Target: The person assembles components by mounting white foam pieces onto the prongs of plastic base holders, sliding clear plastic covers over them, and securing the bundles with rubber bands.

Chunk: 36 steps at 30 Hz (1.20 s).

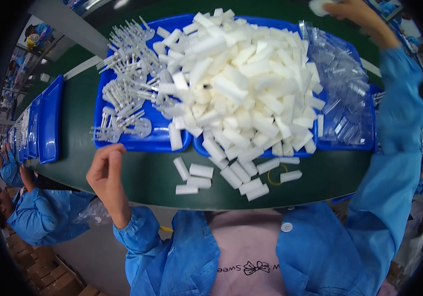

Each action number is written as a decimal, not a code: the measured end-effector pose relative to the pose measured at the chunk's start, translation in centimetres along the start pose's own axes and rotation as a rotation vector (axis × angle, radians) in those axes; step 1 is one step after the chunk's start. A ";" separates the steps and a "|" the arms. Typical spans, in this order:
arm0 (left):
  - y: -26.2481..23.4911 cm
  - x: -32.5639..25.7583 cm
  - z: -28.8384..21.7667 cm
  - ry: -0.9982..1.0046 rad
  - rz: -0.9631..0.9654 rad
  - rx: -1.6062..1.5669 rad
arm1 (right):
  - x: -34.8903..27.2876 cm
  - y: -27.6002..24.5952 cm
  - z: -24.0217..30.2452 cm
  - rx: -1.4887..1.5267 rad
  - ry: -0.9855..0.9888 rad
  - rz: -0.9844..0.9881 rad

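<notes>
My left hand (108, 177) is closed, thumb against curled fingers, just off the near left corner of a blue tray (167, 143). Nothing shows sticking out of it. That tray holds clusters of clear plastic parts with thin stems and round discs (122, 93). Stretched to the far right, my right hand (359, 14) grips a white piece (321, 7), cut by the frame's top edge and too blurred to name. Between my arms rises a large heap of white foam blocks (251, 74), spilling over a middle blue tray (201, 146).
Loose foam blocks (201, 170) and a yellow rubber band (270, 175) lie on the green table (147, 185) in front. A right-hand blue tray (345, 146) holds clear plastic pieces (339, 89). More blue trays (51, 121) stand at left, near a co-worker's blue sleeve (48, 212).
</notes>
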<state>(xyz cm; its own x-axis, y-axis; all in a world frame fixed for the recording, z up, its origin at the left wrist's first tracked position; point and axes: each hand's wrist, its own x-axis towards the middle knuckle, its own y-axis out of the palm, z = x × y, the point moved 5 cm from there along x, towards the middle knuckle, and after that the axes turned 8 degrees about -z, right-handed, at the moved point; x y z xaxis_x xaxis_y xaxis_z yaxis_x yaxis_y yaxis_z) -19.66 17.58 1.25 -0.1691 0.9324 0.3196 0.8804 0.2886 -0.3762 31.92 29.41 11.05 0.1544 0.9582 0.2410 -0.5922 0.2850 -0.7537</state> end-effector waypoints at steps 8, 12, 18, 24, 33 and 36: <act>4.8 1.9 -1.3 0.261 0.189 0.474 | 11.0 8.4 -8.0 -0.814 0.058 0.008; 5.8 3.1 -1.4 0.147 0.154 0.476 | 10.5 10.5 -9.8 -0.714 0.213 0.051; 6.6 3.5 -1.0 0.311 0.145 0.542 | 10.0 5.5 -9.6 -0.647 -0.116 -0.150; 4.0 2.0 1.2 0.161 -0.174 0.196 | -3.2 -0.4 1.7 -0.044 -0.230 -0.018; -0.2 2.1 3.4 -0.167 -0.072 -0.744 | -23.8 2.8 1.6 -0.175 -0.199 -0.073; -0.8 1.9 4.2 -0.334 0.118 -1.186 | -25.1 5.6 -0.1 -0.340 0.063 -0.017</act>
<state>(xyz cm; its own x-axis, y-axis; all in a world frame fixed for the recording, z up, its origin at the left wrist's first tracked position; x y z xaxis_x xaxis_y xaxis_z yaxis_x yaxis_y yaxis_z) -22.59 20.08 -1.49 -0.0131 0.9993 0.0344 0.7253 -0.0142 0.6883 24.80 6.93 0.70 0.2172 0.9499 0.2249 -0.2929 0.2832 -0.9132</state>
